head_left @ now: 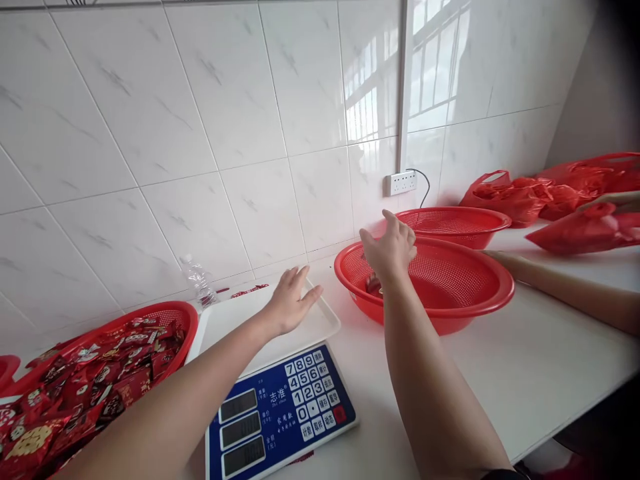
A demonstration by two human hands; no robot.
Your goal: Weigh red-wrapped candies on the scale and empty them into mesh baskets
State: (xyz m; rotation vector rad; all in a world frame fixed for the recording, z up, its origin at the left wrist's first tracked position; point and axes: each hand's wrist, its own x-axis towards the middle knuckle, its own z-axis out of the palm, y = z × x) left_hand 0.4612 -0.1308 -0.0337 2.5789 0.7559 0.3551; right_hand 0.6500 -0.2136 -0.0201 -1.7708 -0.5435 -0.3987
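My left hand (290, 303) is held over the white pan of a digital scale (267, 343), its fingers apart and nothing in them. The scale has a blue panel (280, 407) with number keys and three small displays. Above the near red plastic basket (465, 280) is my right hand (393, 250), thumb and forefinger spread, no object visible in it. A few small wrapped packets (373, 283) lie at the left inside that basket, partly hidden by my right hand and wrist. Left of the scale, a red basket (185, 330) is heaped with red snack packets (100, 377).
Behind the near basket stands another red basket (455, 220). At the right, a co-worker's forearm (565, 287) reaches across the white table (545, 373), and a hand holds a red plastic bag (585, 230). More red bags (520, 197), a clear bottle (197, 277) and a power strip (400, 183) are along the wall.
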